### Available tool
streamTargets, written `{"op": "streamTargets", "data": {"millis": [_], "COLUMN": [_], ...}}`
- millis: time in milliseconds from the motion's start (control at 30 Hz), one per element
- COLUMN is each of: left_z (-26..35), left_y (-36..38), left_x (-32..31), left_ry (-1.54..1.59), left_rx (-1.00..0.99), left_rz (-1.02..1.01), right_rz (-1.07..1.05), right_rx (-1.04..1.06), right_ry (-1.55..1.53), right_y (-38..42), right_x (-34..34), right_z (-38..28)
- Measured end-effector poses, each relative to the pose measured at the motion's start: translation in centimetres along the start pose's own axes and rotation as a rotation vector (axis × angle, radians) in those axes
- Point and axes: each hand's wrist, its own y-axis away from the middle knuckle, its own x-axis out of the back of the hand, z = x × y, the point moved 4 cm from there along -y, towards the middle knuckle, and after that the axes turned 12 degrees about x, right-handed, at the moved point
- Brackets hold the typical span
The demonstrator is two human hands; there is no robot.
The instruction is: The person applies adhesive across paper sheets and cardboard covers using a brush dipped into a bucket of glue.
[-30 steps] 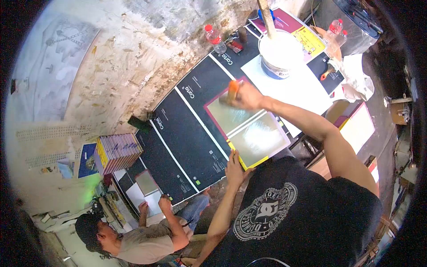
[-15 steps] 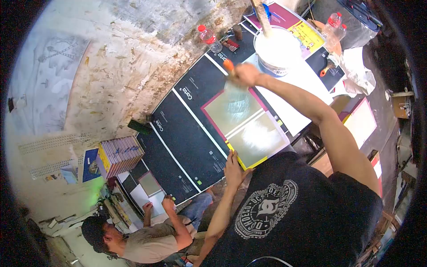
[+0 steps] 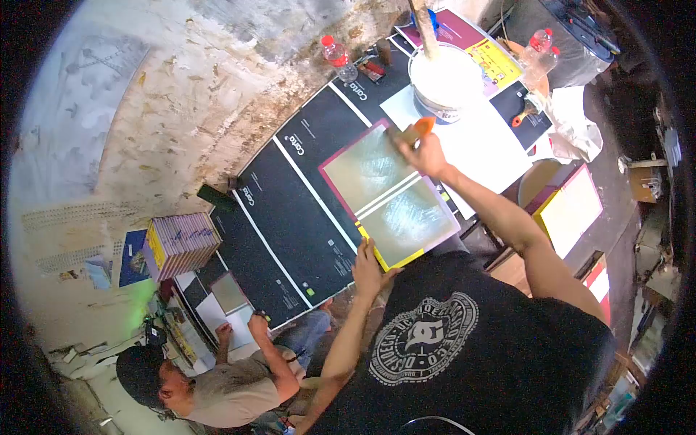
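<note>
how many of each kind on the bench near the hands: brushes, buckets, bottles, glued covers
brush, in the right hand: 1
bucket: 1
bottles, one by the wall, two at the far end: 3
glued cover, steadied by the left hand: 1
total: 6

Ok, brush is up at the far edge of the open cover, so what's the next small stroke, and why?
Probably draw the brush in the right hand back across the cover toward the near half. The left hand already pins the near edge, and the glue bucket sits close by.
</note>
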Motion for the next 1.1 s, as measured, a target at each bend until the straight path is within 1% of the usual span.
{"op": "streamTargets", "data": {"millis": [33, 100, 167, 200, 233, 300, 367, 433, 500, 600, 633, 667, 700, 733, 767, 800, 900, 933, 967, 1000, 1033, 1067, 1100], "left_z": [0.2, 0.3, 0.4, 0.6, 0.6, 0.3, 0.5, 0.4, 0.6, 0.4, 0.6, 0.7, 0.8, 0.6, 0.4, 0.4, -0.1, 0.0, -0.1, -0.2, -0.4, -0.5, -0.1], "left_y": [0.2, 0.2, 0.3, 0.3, 0.5, 0.6, 0.4, 0.4, 0.0, 0.8, 0.8, 0.7, 0.5, 0.5, 0.7, 0.6, 0.4, 0.5, 0.4, 0.3, 0.3, 0.2, 0.1], "left_x": [-0.1, 0.3, 0.6, 0.7, 0.7, 0.5, 0.4, 0.2, 0.4, 0.4, 0.5, 0.5, 0.4, 0.4, 0.4, 0.5, 0.1, 0.2, 0.2, 0.0, -0.1, -0.3, 0.0], "left_ry": [-0.01, -0.039, -0.085, -0.101, -0.113, -0.123, -0.155, -0.207, -0.253, -0.304, -0.311, -0.311, -0.308, -0.304, -0.299, -0.307, -0.238, -0.234, -0.229, -0.225, -0.225, -0.202, -0.209], "left_rx": [0.002, 0.0, -0.028, -0.031, -0.03, -0.03, -0.023, -0.033, -0.061, -0.086, -0.082, -0.075, -0.077, -0.078, -0.077, -0.081, -0.097, -0.076, -0.079, -0.083, -0.089, -0.09, -0.092], "left_rz": [-0.002, 0.005, 0.022, 0.022, 0.019, 0.016, 0.005, 0.014, 0.041, 0.058, 0.056, 0.058, 0.064, 0.068, 0.074, 0.09, 0.089, 0.08, 0.077, 0.075, 0.073, 0.065, 0.064], "right_rz": [-0.135, -0.19, -0.13, -0.122, -0.02, 0.208, 0.218, 0.151, -0.096, -0.076, -0.196, -0.072, -0.026, -0.12, -0.046, -0.009, 0.266, 0.308, 0.326, 0.198, 0.164, -0.031, -0.137], "right_rx": [0.015, 0.186, -0.016, -0.092, -0.033, 0.121, -0.054, -0.043, -0.027, -0.064, -0.187, -0.162, -0.169, -0.331, -0.298, -0.159, -0.231, -0.177, -0.143, -0.181, -0.136, -0.214, -0.17], "right_ry": [0.006, 0.105, 0.098, 0.207, 0.313, 0.283, 0.031, -0.057, 0.073, 0.171, 0.204, 0.225, 0.185, 0.313, 0.331, 0.466, 0.081, 0.015, -0.056, -0.098, 0.077, 0.065, 0.141], "right_y": [1.8, 4.1, 4.0, 3.4, 3.0, 2.7, 3.8, 5.1, 6.5, 7.6, 7.5, 7.7, 7.8, 7.4, 6.7, 6.6, 6.8, 8.0, 8.4, 9.5, 9.7, 10.0, 10.3], "right_x": [-1.7, -3.0, 0.2, 2.1, 3.3, 4.3, 0.9, -3.4, -7.8, -7.9, -6.6, -5.1, -2.0, 1.1, 4.5, 5.5, 6.1, 3.0, 0.8, -2.8, -4.3, -7.1, -7.6], "right_z": [0.8, 1.9, 3.6, 3.3, 2.4, -0.9, -2.2, -5.0, -7.1, -3.2, 0.6, 3.9, 5.5, 6.0, 3.1, 4.1, -3.9, -1.8, -3.9, -2.6, -5.1, -4.0, -4.8]}}
